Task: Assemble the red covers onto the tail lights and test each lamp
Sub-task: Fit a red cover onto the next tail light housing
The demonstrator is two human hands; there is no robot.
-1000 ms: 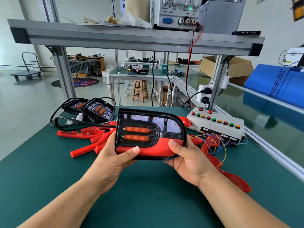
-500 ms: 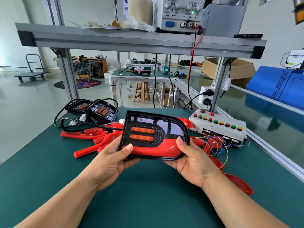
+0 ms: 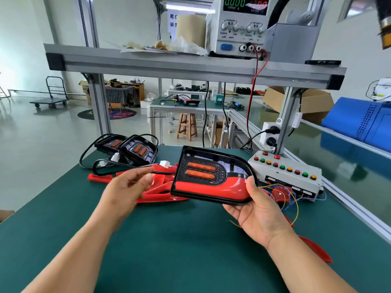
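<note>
Holds a tail light (image 3: 213, 176) in the right hand (image 3: 258, 212) at the centre of the frame, thumb over the rounded right end and fingers curled beneath, lifted clear of the green mat (image 3: 169, 250). Shows a red cover (image 3: 211, 190) seated along the lamp's lower edge, with two orange bars (image 3: 201, 167) above it.

Has the left hand (image 3: 127, 187) just left of the lamp and apart from it, fingers loosely bent and blurred beside a black cable (image 3: 160, 172) that ends in a white connector (image 3: 164, 164). Cannot tell whether pinching the cable or only near it.

Finds loose red covers (image 3: 99, 178) piled on the mat behind the left hand, and two more tail lights (image 3: 137, 148) further back at left centre. Finds a button box (image 3: 285, 172) right of centre, with coloured wires (image 3: 289, 197) trailing below it. Reads green zeros on a power supply (image 3: 239, 26) on the shelf (image 3: 190, 66) at the top.
</note>
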